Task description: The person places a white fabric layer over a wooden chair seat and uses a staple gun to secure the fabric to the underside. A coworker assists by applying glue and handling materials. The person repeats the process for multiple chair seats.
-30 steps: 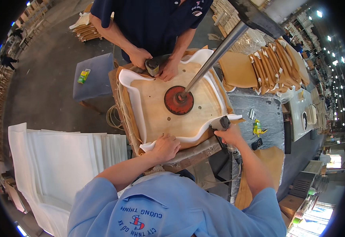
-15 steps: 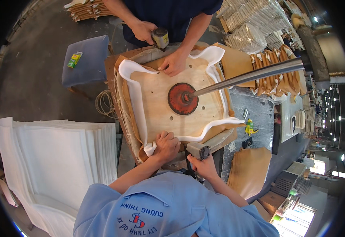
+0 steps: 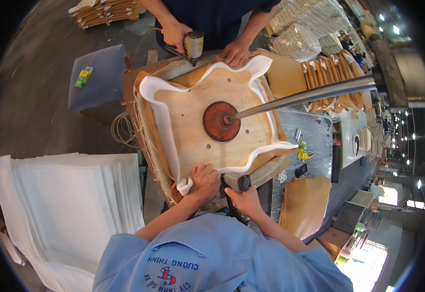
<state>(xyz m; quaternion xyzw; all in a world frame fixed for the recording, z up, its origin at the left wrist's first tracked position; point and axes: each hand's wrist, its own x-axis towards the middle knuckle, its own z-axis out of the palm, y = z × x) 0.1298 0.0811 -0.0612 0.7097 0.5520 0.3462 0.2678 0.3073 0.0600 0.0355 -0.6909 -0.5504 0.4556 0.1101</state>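
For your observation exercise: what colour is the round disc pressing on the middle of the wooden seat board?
The round disc is dull red with darker worn patches, seen best in the head view.

Furniture workshop: stacked plywood seat blanks [image 3: 341, 80], foam sheets [image 3: 66, 204], pneumatic stapler [image 3: 193, 46], concrete floor [image 3: 42, 117].
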